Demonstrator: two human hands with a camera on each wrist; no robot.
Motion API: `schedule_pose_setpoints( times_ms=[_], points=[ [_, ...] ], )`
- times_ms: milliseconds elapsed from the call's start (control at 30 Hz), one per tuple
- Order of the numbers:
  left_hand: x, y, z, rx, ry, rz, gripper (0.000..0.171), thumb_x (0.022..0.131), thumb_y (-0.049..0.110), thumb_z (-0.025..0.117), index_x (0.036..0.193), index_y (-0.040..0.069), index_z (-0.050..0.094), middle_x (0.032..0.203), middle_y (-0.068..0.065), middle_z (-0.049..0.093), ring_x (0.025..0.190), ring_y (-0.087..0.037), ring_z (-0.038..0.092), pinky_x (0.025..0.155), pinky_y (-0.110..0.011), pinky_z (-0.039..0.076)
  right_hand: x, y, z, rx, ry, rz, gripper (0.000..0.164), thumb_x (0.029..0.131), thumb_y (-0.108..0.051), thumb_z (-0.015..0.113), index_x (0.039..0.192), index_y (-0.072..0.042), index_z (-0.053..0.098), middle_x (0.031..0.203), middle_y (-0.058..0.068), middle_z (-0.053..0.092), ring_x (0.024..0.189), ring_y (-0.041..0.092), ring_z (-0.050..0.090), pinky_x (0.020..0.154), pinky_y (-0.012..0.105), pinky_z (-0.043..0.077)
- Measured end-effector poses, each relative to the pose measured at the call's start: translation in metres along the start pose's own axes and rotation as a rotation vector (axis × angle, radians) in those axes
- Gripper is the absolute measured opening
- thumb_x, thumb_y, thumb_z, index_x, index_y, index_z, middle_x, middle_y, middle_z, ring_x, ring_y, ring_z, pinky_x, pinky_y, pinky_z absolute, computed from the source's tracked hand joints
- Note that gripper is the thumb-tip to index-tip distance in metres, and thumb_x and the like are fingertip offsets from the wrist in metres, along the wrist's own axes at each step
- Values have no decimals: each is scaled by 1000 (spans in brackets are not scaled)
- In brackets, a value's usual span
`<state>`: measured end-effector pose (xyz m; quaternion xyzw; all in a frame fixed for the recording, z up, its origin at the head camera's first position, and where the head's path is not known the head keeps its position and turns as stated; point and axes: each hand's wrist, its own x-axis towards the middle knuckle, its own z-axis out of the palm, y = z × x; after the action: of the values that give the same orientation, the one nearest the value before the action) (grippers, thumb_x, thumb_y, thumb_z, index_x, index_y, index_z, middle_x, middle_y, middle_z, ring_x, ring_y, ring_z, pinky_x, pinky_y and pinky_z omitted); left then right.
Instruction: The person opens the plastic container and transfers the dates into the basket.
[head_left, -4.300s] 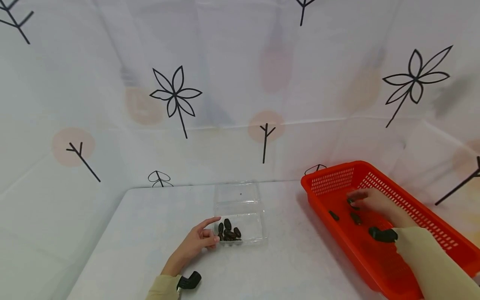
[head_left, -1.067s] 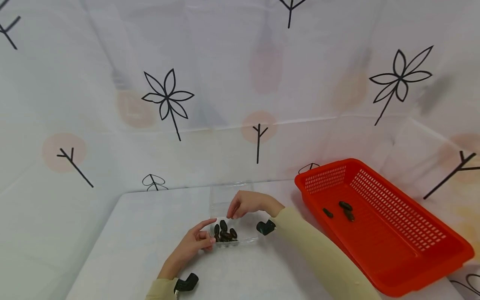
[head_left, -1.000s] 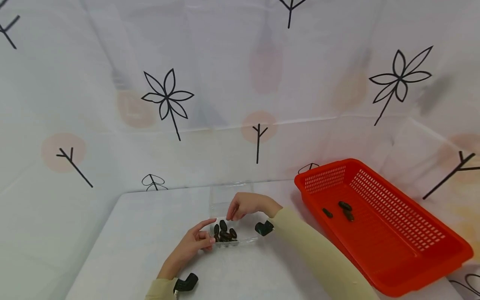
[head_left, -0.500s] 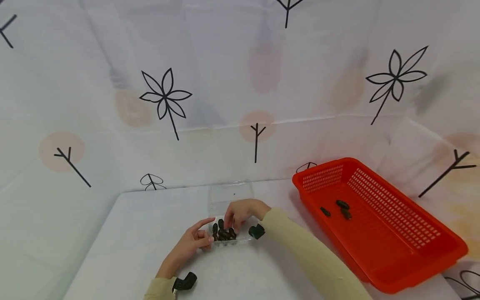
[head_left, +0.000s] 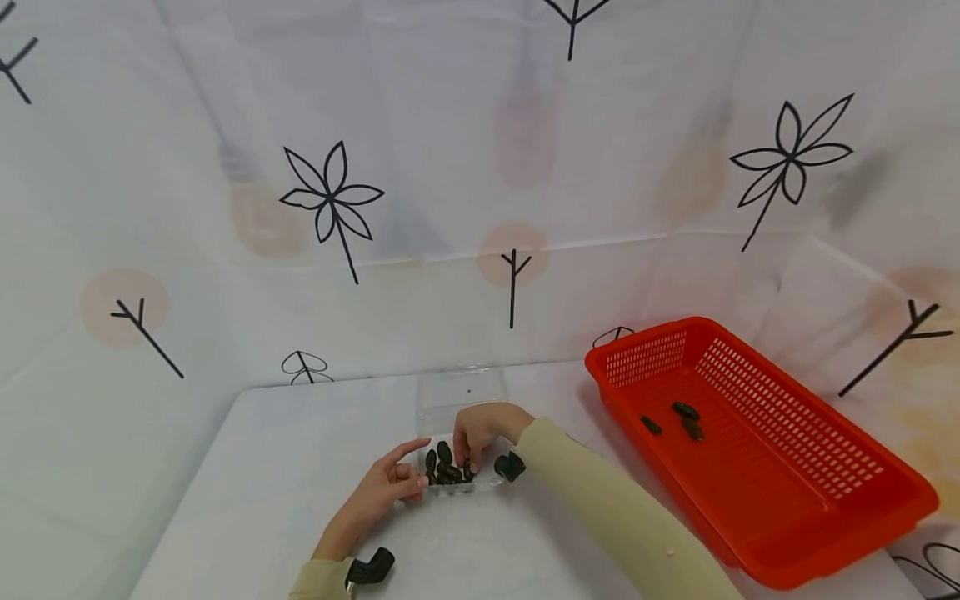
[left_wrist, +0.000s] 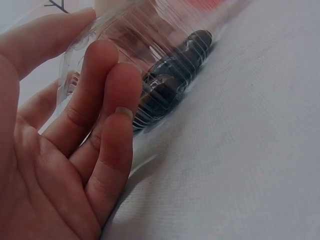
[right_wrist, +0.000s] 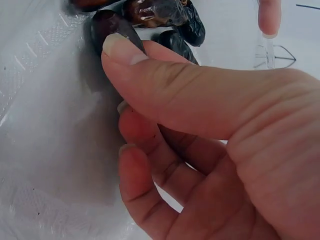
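Note:
An opened clear plastic box (head_left: 487,479) lies on the white table, with several dark dates (head_left: 448,473) at its left side. My right hand (head_left: 478,432) reaches down inside the box. Its thumb and forefinger pinch a date (right_wrist: 107,25), close to other dates (right_wrist: 155,11). At the left edge of the box rests my left hand (head_left: 386,482), index finger extended to the rim and thumb at the front corner. In the left wrist view its loosely bent fingers (left_wrist: 115,155) touch the ribbed plastic wall, and a date shows through it.
A red plastic basket (head_left: 810,533) stands on the right of the table, with three dates (head_left: 690,427) lying near its far left end. The box's lid (head_left: 461,387) lies folded back toward the patterned white cloth (head_left: 420,317) hung behind.
My right hand has come from the red basket to the box, then moved down and nearer among the dates. My left hand keeps its place at the box's left edge.

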<state>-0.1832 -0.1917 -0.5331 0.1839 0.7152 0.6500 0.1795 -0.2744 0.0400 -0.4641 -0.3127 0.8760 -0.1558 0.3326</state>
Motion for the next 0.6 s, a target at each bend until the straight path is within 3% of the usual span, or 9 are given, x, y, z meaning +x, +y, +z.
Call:
schedule_pose_setpoints(
  times_ms=[333, 600],
  points=[
    [-1, 0, 0, -1, 10, -10, 66, 96, 7, 66, 153, 2, 33, 72, 2, 58, 70, -11, 61, 69, -29, 52, -6, 1, -2, -21, 18, -29, 17, 77, -6, 86, 80, -20, 78, 76, -11, 66, 71, 2, 50, 71, 21, 44],
    [-1, 0, 1, -3, 15, -22, 66, 95, 8, 67, 153, 3, 34, 71, 3, 58, 70, -11, 60, 70, -30, 53, -21, 7, -8, 35, 79, -62, 17, 79, -6, 84, 81, -20, 75, 80, -9, 65, 72, 6, 51, 68, 24, 44]
  ],
)
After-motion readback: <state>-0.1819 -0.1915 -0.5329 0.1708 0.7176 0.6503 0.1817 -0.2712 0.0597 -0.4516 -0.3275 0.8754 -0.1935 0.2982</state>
